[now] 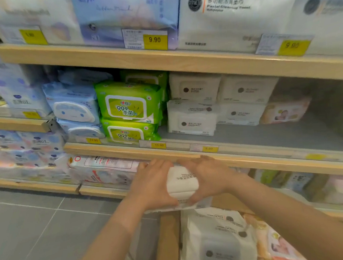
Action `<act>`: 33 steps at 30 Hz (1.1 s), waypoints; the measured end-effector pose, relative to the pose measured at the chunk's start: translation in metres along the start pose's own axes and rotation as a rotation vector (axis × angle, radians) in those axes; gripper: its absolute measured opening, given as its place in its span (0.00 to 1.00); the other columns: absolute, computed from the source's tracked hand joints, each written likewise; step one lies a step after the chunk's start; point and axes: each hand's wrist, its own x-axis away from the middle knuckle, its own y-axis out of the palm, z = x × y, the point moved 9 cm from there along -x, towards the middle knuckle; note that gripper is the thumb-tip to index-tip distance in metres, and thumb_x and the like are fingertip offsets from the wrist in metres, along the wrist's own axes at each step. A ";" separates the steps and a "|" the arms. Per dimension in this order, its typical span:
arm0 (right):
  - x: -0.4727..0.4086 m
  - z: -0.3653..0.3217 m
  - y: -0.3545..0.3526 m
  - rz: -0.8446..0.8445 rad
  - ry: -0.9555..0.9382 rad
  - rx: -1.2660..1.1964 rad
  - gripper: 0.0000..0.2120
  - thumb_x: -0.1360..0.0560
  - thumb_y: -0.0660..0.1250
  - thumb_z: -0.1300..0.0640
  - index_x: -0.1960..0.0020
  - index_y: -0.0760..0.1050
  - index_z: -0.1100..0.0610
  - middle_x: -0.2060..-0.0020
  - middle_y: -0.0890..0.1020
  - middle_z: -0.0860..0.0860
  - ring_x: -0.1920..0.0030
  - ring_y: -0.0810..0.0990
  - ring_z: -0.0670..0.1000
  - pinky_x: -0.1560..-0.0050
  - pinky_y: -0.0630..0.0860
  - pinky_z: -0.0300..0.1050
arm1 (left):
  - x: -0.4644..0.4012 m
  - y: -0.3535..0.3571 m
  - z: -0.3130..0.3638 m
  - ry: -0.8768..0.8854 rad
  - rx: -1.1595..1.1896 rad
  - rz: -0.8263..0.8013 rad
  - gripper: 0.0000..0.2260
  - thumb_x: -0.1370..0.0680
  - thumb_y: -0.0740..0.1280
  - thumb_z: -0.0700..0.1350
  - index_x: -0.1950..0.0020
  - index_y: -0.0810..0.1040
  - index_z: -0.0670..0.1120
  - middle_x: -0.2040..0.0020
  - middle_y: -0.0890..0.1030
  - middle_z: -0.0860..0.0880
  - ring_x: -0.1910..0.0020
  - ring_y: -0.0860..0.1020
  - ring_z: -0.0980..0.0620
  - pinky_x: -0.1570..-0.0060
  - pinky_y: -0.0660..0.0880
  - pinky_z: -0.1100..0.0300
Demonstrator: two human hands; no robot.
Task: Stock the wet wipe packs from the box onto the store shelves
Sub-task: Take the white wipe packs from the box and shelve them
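Both my hands, left (153,184) and right (208,178), fingers curled gripping white pack (182,183) just below shelf edge (168,153); bare shelf floor (259,138) upper right.

We hold a white wet wipe pack (182,183) between our hands, the left hand (153,185) gripping its left side and the right hand (208,178) its right, just below the front edge of the middle shelf (127,151). On that shelf stand two stacked green packs (130,110), with blue packs (74,104) to their left and white packs (194,115) to their right. Below our hands lie more white packs (216,243).
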 end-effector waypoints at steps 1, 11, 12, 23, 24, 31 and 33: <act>0.004 0.001 0.004 -0.009 0.026 -0.004 0.49 0.42 0.73 0.32 0.27 0.57 0.46 0.37 0.75 0.48 0.38 0.73 0.52 0.38 0.69 0.49 | -0.001 0.002 0.008 0.011 -0.011 -0.015 0.34 0.41 0.73 0.62 0.39 0.67 0.54 0.42 0.71 0.56 0.40 0.68 0.54 0.46 0.61 0.56; 0.092 0.091 -0.043 0.100 0.296 -0.132 0.41 0.40 0.75 0.39 0.32 0.65 0.49 0.43 0.76 0.45 0.43 0.75 0.50 0.49 0.72 0.43 | -0.032 -0.033 0.022 -0.070 0.467 0.217 0.32 0.26 0.57 0.68 0.29 0.66 0.49 0.30 0.68 0.51 0.30 0.63 0.52 0.34 0.59 0.59; 0.102 0.104 -0.052 0.112 0.331 -0.115 0.36 0.40 0.76 0.39 0.37 0.66 0.48 0.48 0.76 0.44 0.47 0.75 0.49 0.55 0.70 0.40 | -0.036 -0.028 0.017 -0.089 0.486 0.216 0.28 0.23 0.56 0.64 0.29 0.67 0.48 0.30 0.68 0.49 0.30 0.63 0.51 0.34 0.58 0.59; 0.139 0.198 -0.147 0.366 0.528 -0.011 0.38 0.38 0.77 0.40 0.34 0.68 0.52 0.44 0.77 0.49 0.42 0.76 0.54 0.49 0.71 0.49 | -0.136 0.041 0.044 0.020 -0.015 0.066 0.35 0.26 0.43 0.68 0.27 0.63 0.48 0.31 0.68 0.48 0.31 0.63 0.47 0.30 0.57 0.51; 0.133 0.203 -0.149 0.351 0.535 0.018 0.39 0.38 0.76 0.39 0.33 0.68 0.53 0.43 0.78 0.50 0.42 0.76 0.55 0.49 0.71 0.49 | -0.145 0.051 0.046 0.003 -0.036 0.013 0.32 0.23 0.47 0.66 0.28 0.63 0.47 0.32 0.69 0.47 0.32 0.64 0.47 0.31 0.57 0.51; 0.075 0.255 -0.128 0.185 0.569 -0.161 0.46 0.35 0.77 0.45 0.25 0.56 0.50 0.31 0.69 0.50 0.32 0.69 0.53 0.40 0.67 0.43 | -0.156 0.079 0.040 0.010 -0.100 0.168 0.22 0.27 0.46 0.68 0.55 0.68 0.53 0.55 0.70 0.54 0.53 0.69 0.51 0.46 0.62 0.52; 0.059 0.267 -0.124 0.192 0.559 -0.146 0.50 0.39 0.78 0.42 0.25 0.55 0.48 0.29 0.68 0.49 0.31 0.68 0.53 0.33 0.67 0.47 | -0.158 0.080 0.039 0.022 -0.100 0.198 0.21 0.28 0.46 0.69 0.56 0.67 0.53 0.56 0.69 0.55 0.54 0.68 0.52 0.48 0.61 0.53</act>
